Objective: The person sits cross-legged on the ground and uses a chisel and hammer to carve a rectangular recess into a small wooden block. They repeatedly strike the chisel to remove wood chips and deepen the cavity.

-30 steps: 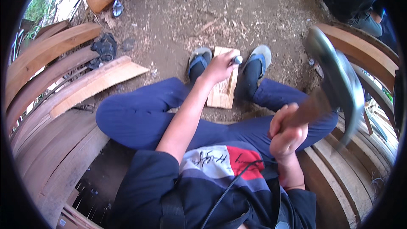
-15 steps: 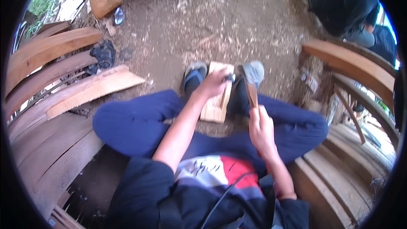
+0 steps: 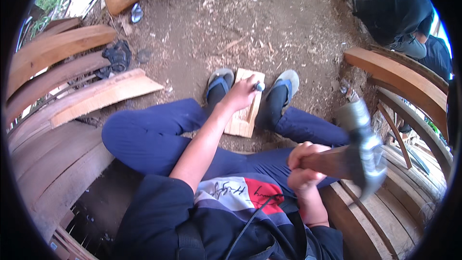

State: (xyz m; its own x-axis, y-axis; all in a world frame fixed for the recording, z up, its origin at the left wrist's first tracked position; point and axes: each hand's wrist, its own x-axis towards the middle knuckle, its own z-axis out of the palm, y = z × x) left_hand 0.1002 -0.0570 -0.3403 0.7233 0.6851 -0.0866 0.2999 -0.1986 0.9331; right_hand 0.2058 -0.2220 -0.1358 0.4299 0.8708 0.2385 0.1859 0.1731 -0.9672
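Note:
A pale wooden block [image 3: 239, 127] with a recess cut along its middle lies on the ground between my sandalled feet. My left hand [image 3: 241, 95] is closed round an upright chisel [image 3: 260, 86] over the block; only its rounded, bluish-grey butt end shows, and its blade is hidden. To the right, in front of my body, my right hand [image 3: 306, 166] grips the brown wooden handle of a claw hammer [image 3: 360, 137]. The hammer is raised close to the camera, its metal head blurred and well apart from the chisel.
Curved planks [image 3: 62, 48] are stacked at the left, and more timber [image 3: 399, 77] lies at the right. Wood chips litter the dirt floor [image 3: 192, 33]. A person in dark clothes [image 3: 392, 7] is at the far right. A black bag-like bundle [image 3: 116, 58] lies by the left planks.
My right hand has swung the hammer from beside the block up and to the right, toward the camera. My left hand stays on the chisel over the block.

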